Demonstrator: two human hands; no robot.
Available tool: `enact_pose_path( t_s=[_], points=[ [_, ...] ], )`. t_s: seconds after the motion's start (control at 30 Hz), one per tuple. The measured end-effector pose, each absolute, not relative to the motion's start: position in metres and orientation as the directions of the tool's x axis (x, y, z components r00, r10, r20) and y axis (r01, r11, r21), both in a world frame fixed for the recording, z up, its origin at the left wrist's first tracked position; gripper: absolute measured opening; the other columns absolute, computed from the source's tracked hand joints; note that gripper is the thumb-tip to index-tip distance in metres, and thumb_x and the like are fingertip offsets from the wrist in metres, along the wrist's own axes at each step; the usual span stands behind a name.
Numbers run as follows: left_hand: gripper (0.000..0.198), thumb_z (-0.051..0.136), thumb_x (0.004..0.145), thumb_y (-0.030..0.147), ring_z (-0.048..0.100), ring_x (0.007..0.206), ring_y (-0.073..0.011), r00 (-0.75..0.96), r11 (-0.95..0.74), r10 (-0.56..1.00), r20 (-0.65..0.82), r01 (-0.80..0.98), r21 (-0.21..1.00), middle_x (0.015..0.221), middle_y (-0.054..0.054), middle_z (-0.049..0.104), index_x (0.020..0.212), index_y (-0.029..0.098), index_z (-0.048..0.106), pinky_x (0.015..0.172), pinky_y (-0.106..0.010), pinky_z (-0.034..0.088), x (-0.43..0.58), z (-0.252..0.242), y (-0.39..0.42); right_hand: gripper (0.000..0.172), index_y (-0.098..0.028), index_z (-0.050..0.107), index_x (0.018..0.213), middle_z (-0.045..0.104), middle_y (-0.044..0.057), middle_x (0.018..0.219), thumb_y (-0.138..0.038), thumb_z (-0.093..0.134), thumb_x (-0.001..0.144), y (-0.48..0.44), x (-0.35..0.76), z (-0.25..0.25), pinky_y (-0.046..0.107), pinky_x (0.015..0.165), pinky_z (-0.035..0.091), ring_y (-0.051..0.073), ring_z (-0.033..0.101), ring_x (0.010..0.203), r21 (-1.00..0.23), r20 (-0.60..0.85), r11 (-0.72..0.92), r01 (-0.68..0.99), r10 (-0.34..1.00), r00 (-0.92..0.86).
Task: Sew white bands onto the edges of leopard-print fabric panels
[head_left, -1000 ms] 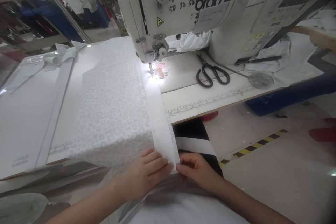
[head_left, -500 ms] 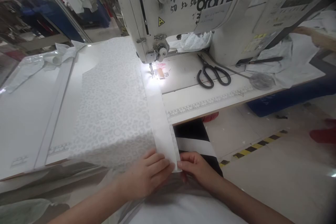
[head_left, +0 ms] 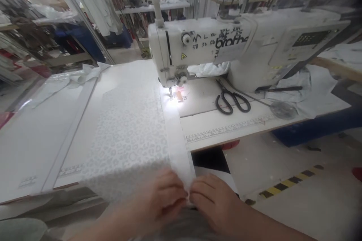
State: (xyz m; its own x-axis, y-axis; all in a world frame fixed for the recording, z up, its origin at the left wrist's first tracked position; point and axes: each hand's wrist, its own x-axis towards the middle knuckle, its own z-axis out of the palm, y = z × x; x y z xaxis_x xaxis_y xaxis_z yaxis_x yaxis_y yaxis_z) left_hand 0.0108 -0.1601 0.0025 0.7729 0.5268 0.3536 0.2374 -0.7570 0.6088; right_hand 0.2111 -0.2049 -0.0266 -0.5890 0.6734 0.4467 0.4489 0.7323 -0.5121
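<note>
At the worktop (head_left: pixel 34 147) edge, left hand (head_left: pixel 158 200) and right hand (head_left: pixel 212 202) fingers pinch the near end of a plain white strip (head_left: pixel 174 135) edging white patterned cloth (head_left: pixel 127 135). Far end lies under the cream sewing machine (head_left: pixel 215 47); seam not discernible.

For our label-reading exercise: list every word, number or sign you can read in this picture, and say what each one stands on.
"brothe": black print on the sewing machine arm; the rest is cut off.
Handwritten marker characters beside it: too blurred to read surely.
Yellow warning triangle on the machine head: symbol too small.
Ruler scale along the table edge: numbers too small.
Control panel: display unreadable.
</note>
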Motion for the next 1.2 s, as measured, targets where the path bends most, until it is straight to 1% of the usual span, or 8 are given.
enact_pose_path(
  t_s=[0.1, 0.23, 0.37, 0.63, 0.7, 0.83, 0.9, 1.2],
  points=[
    [0.015, 0.046, 0.086, 0.013, 0.058, 0.093, -0.0154, 0.604, -0.626, 0.735, 0.309, 0.428, 0.652, 0.099, -0.007, 0.061, 0.095, 0.017, 0.057, 0.077, -0.029, 0.05, 0.005, 0.008, -0.125, 0.022, -0.013, 0.059, 0.083, 0.063, 0.008, 0.079, -0.003, 0.039, 0.085, -0.201, 0.209, -0.025, 0.03, 0.066, 0.05, 0.017, 0.054, 0.075, -0.48, 0.51, 0.765, 0.43, 0.642, -0.572],
    [0.03, 0.046, 0.088, 0.025, 0.043, 0.121, -0.0233, 0.572, -0.575, 0.802, 0.171, 0.663, 0.48, 0.129, -0.01, 0.049, 0.117, 0.018, 0.049, 0.097, -0.044, 0.043, -0.006, 0.002, -0.082, 0.024, -0.014, 0.059, 0.077, 0.063, 0.005, 0.07, 0.002, 0.041, 0.08, -0.189, 0.206, -0.035, 0.026, 0.061, 0.049, 0.016, 0.056, 0.07, -0.406, 0.621, 0.798, 0.446, 0.599, -0.506],
    [0.041, 0.046, 0.089, 0.033, 0.035, 0.128, -0.0258, 0.626, -0.622, 0.771, 0.117, 0.702, 0.347, 0.134, -0.011, 0.044, 0.126, 0.016, 0.044, 0.104, -0.05, 0.034, -0.014, -0.004, -0.056, 0.022, -0.013, 0.06, 0.08, 0.065, 0.005, 0.074, 0.0, 0.043, 0.08, -0.168, 0.202, -0.037, 0.027, 0.065, 0.048, 0.016, 0.057, 0.072, -0.403, 0.629, 0.794, 0.455, 0.601, -0.493],
    [0.045, 0.049, 0.087, 0.035, 0.032, 0.129, -0.027, 0.665, -0.682, 0.73, 0.158, 0.694, 0.232, 0.134, -0.012, 0.045, 0.126, 0.013, 0.044, 0.105, -0.05, 0.033, -0.02, 0.0, -0.011, 0.024, -0.014, 0.059, 0.083, 0.063, 0.006, 0.076, -0.004, 0.039, 0.086, -0.124, 0.196, -0.017, 0.028, 0.07, 0.046, 0.016, 0.055, 0.075, -0.433, 0.548, 0.777, 0.457, 0.63, -0.551],
    [0.04, 0.047, 0.089, 0.027, 0.031, 0.13, -0.0273, 0.663, -0.686, 0.726, 0.181, 0.681, 0.256, 0.134, -0.012, 0.044, 0.126, 0.014, 0.043, 0.104, -0.052, 0.034, -0.013, 0.002, -0.02, 0.027, -0.015, 0.06, 0.083, 0.062, 0.006, 0.077, -0.003, 0.036, 0.086, -0.114, 0.197, -0.013, 0.029, 0.071, 0.046, 0.016, 0.055, 0.076, -0.419, 0.528, 0.773, 0.476, 0.634, -0.565],
    [0.036, 0.04, 0.089, 0.015, 0.033, 0.129, -0.0213, 0.659, -0.659, 0.722, 0.21, 0.562, 0.5, 0.133, -0.012, 0.044, 0.125, 0.016, 0.04, 0.104, -0.046, 0.038, 0.0, 0.004, -0.051, 0.029, -0.014, 0.06, 0.082, 0.061, 0.007, 0.077, -0.003, 0.034, 0.087, -0.093, 0.197, -0.011, 0.03, 0.07, 0.046, 0.018, 0.053, 0.075, -0.405, 0.51, 0.776, 0.484, 0.63, -0.585],
    [0.033, 0.04, 0.089, 0.014, 0.035, 0.128, -0.02, 0.621, -0.617, 0.752, 0.22, 0.547, 0.565, 0.131, -0.012, 0.045, 0.122, 0.016, 0.041, 0.104, -0.044, 0.038, 0.0, 0.002, -0.053, 0.027, -0.014, 0.059, 0.079, 0.061, 0.006, 0.076, -0.003, 0.036, 0.087, -0.083, 0.197, -0.012, 0.03, 0.069, 0.045, 0.018, 0.052, 0.074, -0.396, 0.503, 0.774, 0.495, 0.633, -0.588],
    [0.031, 0.041, 0.089, 0.015, 0.037, 0.126, -0.0199, 0.658, -0.658, 0.719, 0.223, 0.543, 0.522, 0.129, -0.011, 0.047, 0.12, 0.016, 0.043, 0.104, -0.046, 0.038, -0.01, -0.004, -0.025, 0.029, -0.014, 0.06, 0.072, 0.058, 0.006, 0.071, -0.008, 0.037, 0.088, -0.037, 0.194, -0.011, 0.029, 0.063, 0.042, 0.017, 0.05, 0.069, -0.329, 0.48, 0.766, 0.552, 0.639, -0.601]
  ],
)
